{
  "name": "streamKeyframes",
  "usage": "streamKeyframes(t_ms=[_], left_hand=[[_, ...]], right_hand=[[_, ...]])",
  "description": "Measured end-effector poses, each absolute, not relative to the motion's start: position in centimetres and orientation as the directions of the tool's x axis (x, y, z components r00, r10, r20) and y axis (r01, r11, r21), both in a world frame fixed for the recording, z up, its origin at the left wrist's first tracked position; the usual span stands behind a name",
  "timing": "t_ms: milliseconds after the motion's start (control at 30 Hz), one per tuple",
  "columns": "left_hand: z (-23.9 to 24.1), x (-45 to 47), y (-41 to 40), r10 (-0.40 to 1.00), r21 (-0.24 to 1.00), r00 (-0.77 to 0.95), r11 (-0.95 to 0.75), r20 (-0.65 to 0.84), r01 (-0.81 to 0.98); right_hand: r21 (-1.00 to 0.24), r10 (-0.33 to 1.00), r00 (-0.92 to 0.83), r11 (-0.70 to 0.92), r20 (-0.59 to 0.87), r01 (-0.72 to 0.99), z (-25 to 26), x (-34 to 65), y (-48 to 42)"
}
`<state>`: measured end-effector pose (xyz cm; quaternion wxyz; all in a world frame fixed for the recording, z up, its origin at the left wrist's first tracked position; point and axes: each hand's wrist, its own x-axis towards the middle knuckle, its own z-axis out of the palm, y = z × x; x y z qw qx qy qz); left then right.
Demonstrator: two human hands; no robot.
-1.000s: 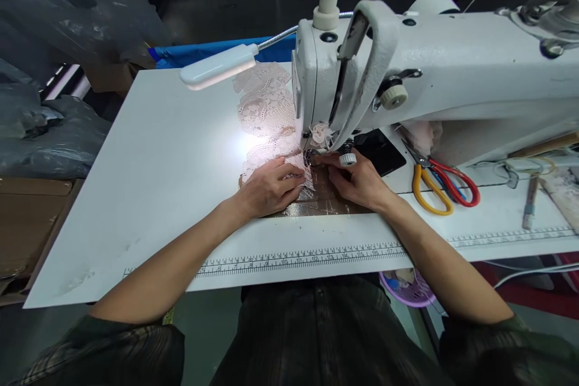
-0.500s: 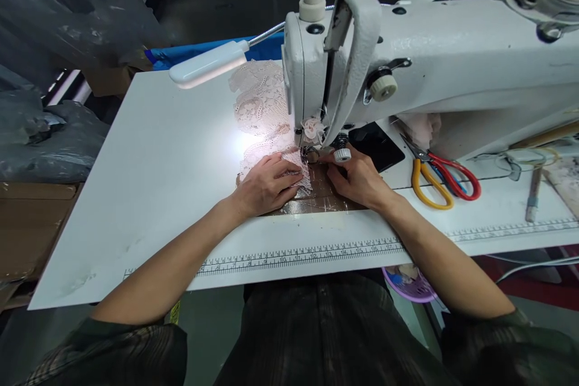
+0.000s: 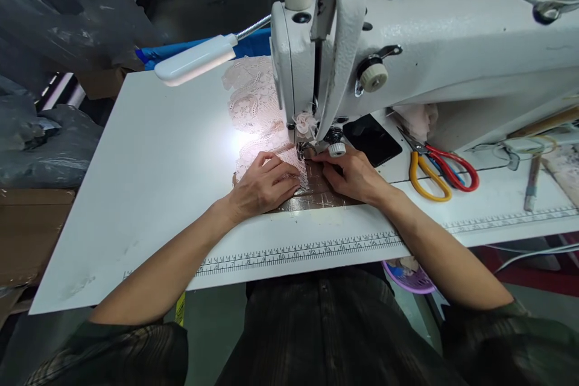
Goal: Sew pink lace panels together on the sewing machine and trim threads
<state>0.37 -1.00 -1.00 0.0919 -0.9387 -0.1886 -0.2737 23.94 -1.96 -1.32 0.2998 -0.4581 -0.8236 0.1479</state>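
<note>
Pale pink lace fabric point(image 3: 254, 102) runs under the needle end of a white sewing machine point(image 3: 434, 48). My left hand point(image 3: 266, 184) lies on the lace's near part, fingers extended and pressing it down. Beside the presser foot point(image 3: 302, 152) is my right hand point(image 3: 350, 174), its index finger stretched toward the foot and its thumb apart from it. Whether the right fingertip touches the lace edge, I cannot tell. Both hands are over a brown, shiny taped plate point(image 3: 323, 199). A small pink fabric flower point(image 3: 305, 125) is fixed to the machine head.
Scissors with yellow and red handles point(image 3: 432, 187) lie right of my right hand, near a black phone-like slab point(image 3: 373, 140). A lamp point(image 3: 196, 60) shines from the left. A printed ruler point(image 3: 289, 256) follows the white table's point(image 3: 158, 175) front edge. Below hangs a purple basket point(image 3: 411, 280).
The view has shifted slightly, so the machine and scissors sit higher and further left. Both hands keep nearly the same positions beside the presser foot.
</note>
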Motion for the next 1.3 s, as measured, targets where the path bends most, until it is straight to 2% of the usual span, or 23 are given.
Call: streamKeyframes(t_ms=[200,400,600,833,1067,1300], left_hand=[[-0.9,0.5,-0.9,0.305,-0.027,0.810,-0.930,0.500,0.367],[-0.8,0.3,-1.6,0.299,-0.048,0.835,-0.932,0.462,0.360],[-0.1,0.7,-2.5,0.330,-0.091,0.848,-0.912,0.415,0.399],[0.2,0.6,-1.2,0.289,-0.092,0.872,-0.932,0.395,0.351],[-0.4,0.3,-1.0,0.344,-0.062,0.862,-0.918,0.373,0.393],[-0.2,0.4,-1.1,0.402,-0.092,0.853,-0.886,0.333,0.454]], right_hand=[[-0.505,0.820,-0.475,0.572,0.320,0.647,-1.6,24.2,-2.0],[-0.349,0.686,-0.658,0.726,0.309,0.593,-2.1,24.3,-1.8],[-0.292,0.698,-0.657,0.716,0.286,0.634,-2.1,24.2,-2.1],[-0.196,0.754,-0.614,0.655,0.235,0.730,-1.9,23.7,-2.4],[-0.121,0.805,-0.578,0.592,0.135,0.797,-0.9,22.9,-2.4],[-0.102,0.825,-0.546,0.562,0.145,0.821,-0.9,22.7,-2.3]])
